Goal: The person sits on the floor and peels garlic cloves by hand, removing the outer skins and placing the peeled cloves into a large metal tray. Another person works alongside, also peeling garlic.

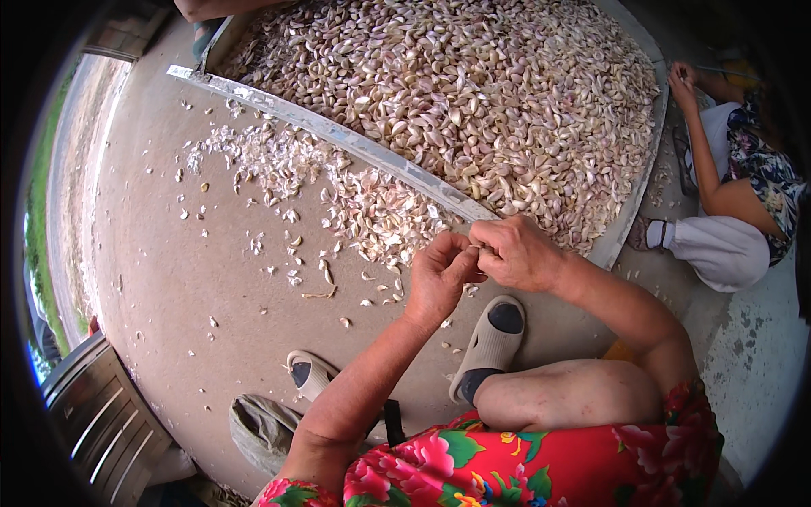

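My left hand [441,274] and my right hand [521,253] meet fingertip to fingertip near the tray's front corner. Pinched between them is a small pale garlic clove [475,248], mostly covered by the fingers. Just beyond my hands a wide shallow tray is heaped with unpeeled garlic cloves [481,108]. Its pale, worn edge [355,139] runs slantwise from the far left down to my knuckles. Along the outside of that edge, left of my hands, garlic skins and loose cloves [380,212] lie piled on the concrete floor.
At the right a seated person [728,184] holds both hands together beside the tray. Another person's limb [222,7] shows at the top left. Below my hands are my sandals [497,333]. A grey cloth sack [260,431] and a slatted wooden piece [108,424] stand lower left.
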`<state>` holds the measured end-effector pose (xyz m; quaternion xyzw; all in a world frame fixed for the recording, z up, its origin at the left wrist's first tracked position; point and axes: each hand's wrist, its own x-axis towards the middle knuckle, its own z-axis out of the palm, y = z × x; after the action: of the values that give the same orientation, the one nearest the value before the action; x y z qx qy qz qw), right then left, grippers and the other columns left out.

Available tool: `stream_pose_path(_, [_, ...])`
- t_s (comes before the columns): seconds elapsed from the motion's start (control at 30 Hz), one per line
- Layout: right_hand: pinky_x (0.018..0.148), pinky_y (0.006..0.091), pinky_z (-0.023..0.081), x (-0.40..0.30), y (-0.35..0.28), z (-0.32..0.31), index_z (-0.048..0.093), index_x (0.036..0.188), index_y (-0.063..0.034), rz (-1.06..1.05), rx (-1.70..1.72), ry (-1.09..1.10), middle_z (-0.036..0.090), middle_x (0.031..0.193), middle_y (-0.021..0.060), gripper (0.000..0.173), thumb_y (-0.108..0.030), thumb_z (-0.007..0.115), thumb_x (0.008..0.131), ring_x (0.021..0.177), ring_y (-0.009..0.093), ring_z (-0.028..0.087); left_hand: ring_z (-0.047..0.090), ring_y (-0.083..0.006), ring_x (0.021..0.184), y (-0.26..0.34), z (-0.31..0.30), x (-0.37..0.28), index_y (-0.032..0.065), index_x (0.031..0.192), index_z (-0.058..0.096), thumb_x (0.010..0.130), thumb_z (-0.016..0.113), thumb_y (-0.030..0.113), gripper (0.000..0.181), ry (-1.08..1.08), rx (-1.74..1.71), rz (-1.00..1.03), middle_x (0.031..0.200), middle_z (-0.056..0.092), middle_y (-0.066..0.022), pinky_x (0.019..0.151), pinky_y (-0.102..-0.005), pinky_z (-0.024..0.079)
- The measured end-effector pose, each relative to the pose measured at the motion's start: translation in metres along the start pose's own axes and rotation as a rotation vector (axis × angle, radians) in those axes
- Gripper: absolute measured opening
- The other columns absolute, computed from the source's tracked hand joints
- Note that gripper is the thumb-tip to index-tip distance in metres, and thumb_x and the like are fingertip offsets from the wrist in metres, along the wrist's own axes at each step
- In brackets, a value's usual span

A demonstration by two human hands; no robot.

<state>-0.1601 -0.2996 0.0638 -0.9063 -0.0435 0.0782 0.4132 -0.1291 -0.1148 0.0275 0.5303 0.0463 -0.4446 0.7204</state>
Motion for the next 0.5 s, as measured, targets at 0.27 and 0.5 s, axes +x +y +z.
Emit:
stream_pose_path(0.27, [0.065, 0.0498, 0.057, 0.002, -0.008, -0.001, 0.056, 0.09, -0.0027, -0.066, -0.124, -0.068, 0.067, 0.08, 0.0182, 0.01, -0.006, 0.064, 0.085, 0.074, 0.042, 0.071, 0.075, -0.0204, 0.088, 0.008, -0.003, 0.003, -0.0034, 0.111, 0.066, 0.101, 0.059, 0.004, 0.014, 0.005, -0.049, -0.135, 0.099, 0.073, -0.011, 0.077, -0.0367, 0.067])
stream_pose_path(0.5, [0.065, 0.0487, 0.056, 0.009, 0.002, 0.01, 0.057, 0.097, -0.001, 0.033, 0.208, -0.061, 0.066, 0.075, 0.0192, 0.01, -0.003, 0.062, 0.088, 0.074, 0.041, 0.071, 0.077, -0.0222, 0.082, 0.014, -0.012, 0.005, -0.0012, 0.106, 0.065, 0.103, 0.058, 0.007, 0.012, -0.016, -0.097, -0.199, 0.095, 0.073, -0.0116, 0.072, -0.0333, 0.066])
